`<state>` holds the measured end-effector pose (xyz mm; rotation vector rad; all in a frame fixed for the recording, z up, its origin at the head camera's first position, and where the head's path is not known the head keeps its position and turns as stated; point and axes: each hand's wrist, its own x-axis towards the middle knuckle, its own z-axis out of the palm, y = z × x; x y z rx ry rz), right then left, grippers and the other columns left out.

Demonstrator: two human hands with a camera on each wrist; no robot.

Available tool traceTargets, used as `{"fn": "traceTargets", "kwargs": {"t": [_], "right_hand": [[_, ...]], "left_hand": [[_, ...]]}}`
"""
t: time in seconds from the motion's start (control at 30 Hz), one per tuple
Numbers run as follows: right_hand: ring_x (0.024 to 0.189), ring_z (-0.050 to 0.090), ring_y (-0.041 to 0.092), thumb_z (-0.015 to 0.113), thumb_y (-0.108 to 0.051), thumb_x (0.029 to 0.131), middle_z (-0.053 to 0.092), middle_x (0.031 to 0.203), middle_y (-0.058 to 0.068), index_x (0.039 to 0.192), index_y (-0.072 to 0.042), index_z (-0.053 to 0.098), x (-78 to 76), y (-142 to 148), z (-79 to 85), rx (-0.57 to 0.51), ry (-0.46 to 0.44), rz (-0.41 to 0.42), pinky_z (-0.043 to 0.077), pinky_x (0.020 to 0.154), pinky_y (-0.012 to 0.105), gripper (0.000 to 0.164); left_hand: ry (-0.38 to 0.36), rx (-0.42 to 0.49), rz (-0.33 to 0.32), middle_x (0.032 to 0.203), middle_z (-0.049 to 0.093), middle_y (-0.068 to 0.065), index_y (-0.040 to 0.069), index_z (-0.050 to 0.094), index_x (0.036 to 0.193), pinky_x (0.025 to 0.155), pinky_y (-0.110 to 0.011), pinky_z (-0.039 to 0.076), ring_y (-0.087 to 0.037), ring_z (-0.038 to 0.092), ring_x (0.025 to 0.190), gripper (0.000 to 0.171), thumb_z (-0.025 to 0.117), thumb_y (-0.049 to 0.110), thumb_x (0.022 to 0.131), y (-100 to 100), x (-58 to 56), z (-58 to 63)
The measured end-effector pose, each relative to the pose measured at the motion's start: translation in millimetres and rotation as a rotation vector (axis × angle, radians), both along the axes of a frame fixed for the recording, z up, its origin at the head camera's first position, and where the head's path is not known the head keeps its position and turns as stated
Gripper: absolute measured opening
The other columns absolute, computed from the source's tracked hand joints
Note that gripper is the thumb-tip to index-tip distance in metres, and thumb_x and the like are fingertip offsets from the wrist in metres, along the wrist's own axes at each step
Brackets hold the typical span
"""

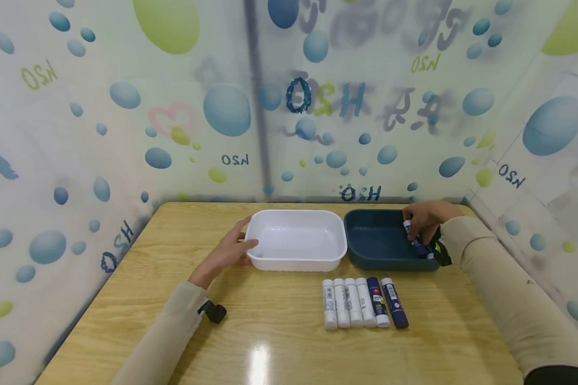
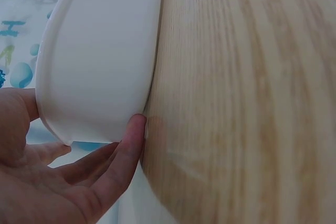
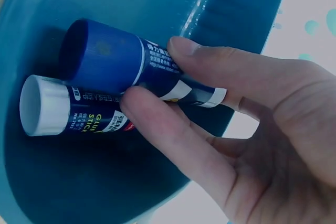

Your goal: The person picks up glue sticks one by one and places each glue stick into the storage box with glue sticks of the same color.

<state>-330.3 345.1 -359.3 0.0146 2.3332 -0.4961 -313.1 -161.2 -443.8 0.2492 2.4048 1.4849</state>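
At the left end of a white tray point(image 1: 296, 264), my left hand point(image 1: 228, 247) holds the wall, thumb over the rim and fingers outside. The left wrist view has the fingertips point(image 2: 137, 124) against the outer side of the tray, low by the table. Inside the dark blue tray point(image 1: 373, 235), my right hand point(image 1: 426, 219) pinches a blue glue stick point(image 3: 105, 56) between thumb and finger. Beneath it, another glue stick point(image 3: 52, 106) with a white cap lies in that tray, partly hidden by the hand and the held stick.
Several white glue sticks point(image 1: 342, 303) lie in a row in front of the trays on the wooden table point(image 1: 212, 353). Two dark blue glue sticks point(image 1: 378, 302) are at the row's right end. A printed curtain point(image 1: 183, 176) stands behind the table.
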Motion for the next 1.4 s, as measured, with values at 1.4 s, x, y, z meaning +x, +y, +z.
{"fn": "traceTargets", "kwargs": {"t": [1.4], "right_hand": [[0.093, 0.074, 0.027, 0.071, -0.006, 0.095, 0.063, 0.123, 0.034, 0.139, 0.017, 0.043, 6.6, -0.7, -11.0, 0.091, 0.057, 0.031, 0.065, 0.078, 0.036, 0.057]], "left_hand": [[-0.018, 0.017, -0.012, 0.151, 0.043, -0.03, 0.025, 0.014, 0.167, 0.075, -0.033, 0.064, -0.025, 0.065, 0.095, 0.076, 0.059, 0.024, 0.106, -1.4, -2.0, 1.5]]}}
